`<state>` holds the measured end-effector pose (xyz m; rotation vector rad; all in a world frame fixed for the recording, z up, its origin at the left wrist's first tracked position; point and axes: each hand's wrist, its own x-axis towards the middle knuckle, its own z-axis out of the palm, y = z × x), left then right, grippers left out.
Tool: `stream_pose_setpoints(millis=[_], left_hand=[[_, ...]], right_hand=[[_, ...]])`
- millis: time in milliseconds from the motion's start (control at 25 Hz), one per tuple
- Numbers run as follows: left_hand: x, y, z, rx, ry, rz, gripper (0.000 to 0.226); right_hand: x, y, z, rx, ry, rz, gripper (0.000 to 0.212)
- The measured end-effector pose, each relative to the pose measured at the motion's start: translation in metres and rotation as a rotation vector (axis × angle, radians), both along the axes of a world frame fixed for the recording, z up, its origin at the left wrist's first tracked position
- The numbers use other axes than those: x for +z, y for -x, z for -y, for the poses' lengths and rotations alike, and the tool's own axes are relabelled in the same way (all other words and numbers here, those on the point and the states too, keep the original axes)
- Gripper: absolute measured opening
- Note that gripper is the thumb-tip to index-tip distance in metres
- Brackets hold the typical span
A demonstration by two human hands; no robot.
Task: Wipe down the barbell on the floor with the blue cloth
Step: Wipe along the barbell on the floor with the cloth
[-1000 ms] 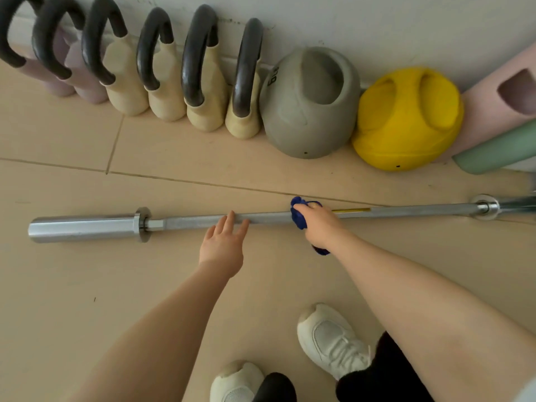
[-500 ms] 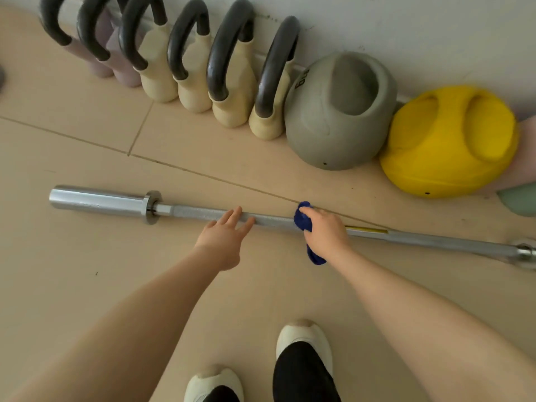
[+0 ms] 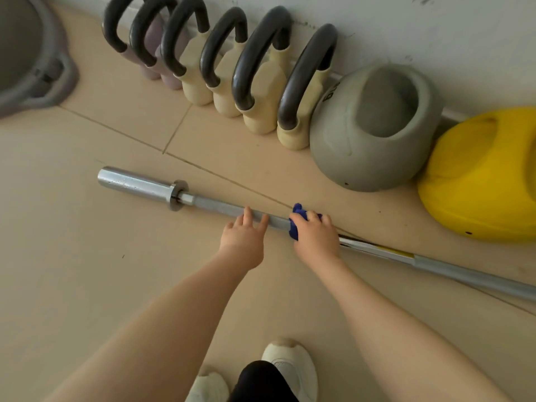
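Hands on the bar, both of them, seen from the head camera. Long silver steel barbell (image 3: 220, 208) lies flat on the beige tiled floor (image 3: 87, 271), running away to either side of the person's reach. Right hand (image 3: 314, 237) curls over the shaft with the crumpled blue cloth (image 3: 296, 220) bunched under its palm, cloth wrapped against the metal so the rubbing surface sits right on the steel. Left hand (image 3: 243, 237) sits just beside it, toward the chrome sleeve end (image 3: 136, 184); fingers straight and spread, tips resting on the shaft, holding nothing. That looks like a brace to stop the bar rolling. Bare shaft beyond the left hand seems the stretch left to wipe. Beyond both hands, a row of black-handled cream kettlebells (image 3: 261, 91), a grey rounded weight (image 3: 374, 129) and a yellow one (image 3: 484, 175) line the wall.
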<state>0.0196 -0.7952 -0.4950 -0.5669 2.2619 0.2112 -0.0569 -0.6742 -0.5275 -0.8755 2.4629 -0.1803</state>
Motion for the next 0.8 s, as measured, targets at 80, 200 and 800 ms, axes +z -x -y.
stream_pose_setpoints(millis=[80, 200, 800], left_hand=[[0.006, 0.002, 0.007, -0.007, -0.021, 0.036, 0.076], [0.010, 0.002, 0.007, -0.031, 0.016, 0.041, 0.072], [-0.017, 0.000, 0.017, -0.145, 0.101, -0.115, 0.081]], right_hand=[[0.003, 0.020, -0.025, 0.046, -0.058, 0.012, 0.045], [0.006, 0.039, -0.043, -0.157, -0.234, -0.024, 0.036], [0.004, -0.010, 0.005, -0.367, 0.038, 0.026, 0.042]])
